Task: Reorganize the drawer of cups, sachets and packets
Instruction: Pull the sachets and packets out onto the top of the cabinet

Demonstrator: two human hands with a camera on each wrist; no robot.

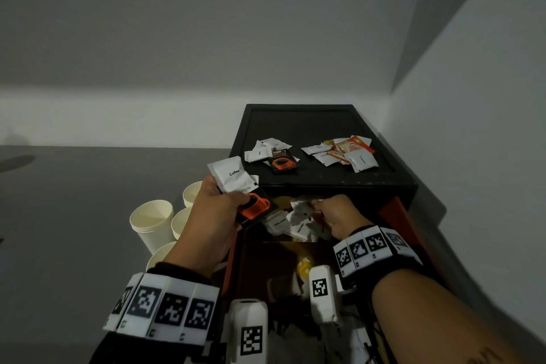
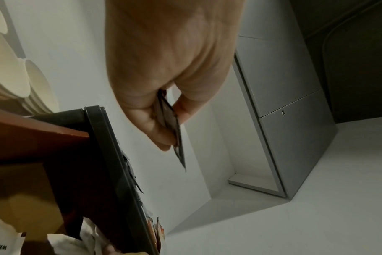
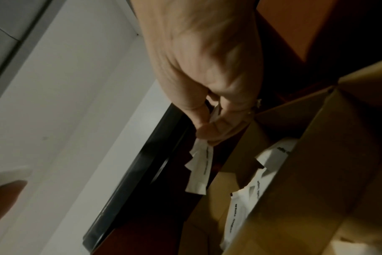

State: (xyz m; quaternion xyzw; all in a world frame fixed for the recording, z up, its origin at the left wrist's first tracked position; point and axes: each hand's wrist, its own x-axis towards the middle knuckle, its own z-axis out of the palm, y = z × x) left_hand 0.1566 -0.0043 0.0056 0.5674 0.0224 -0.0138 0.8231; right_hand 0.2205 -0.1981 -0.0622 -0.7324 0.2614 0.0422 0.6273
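Observation:
My left hand [image 1: 220, 207] grips a small stack of packets above the drawer's left edge: a white sachet marked Coffee [image 1: 232, 173] on top and a black packet with an orange cup picture [image 1: 256, 210] under it. In the left wrist view the packets [image 2: 171, 124] show edge-on between thumb and fingers. My right hand [image 1: 336, 216] reaches into the open drawer [image 1: 397, 216] and pinches white sachets [image 3: 200, 165] over a cardboard divider compartment [image 3: 294, 172]. More white sachets [image 1: 291, 223] lie crumpled in that compartment.
Two loose heaps of sachets [image 1: 273, 154] [image 1: 344, 152] lie on the black top [image 1: 295, 124] of the drawer unit. Several cream paper cups [image 1: 152, 223] stand on the grey surface to the left. White walls close in behind and at the right.

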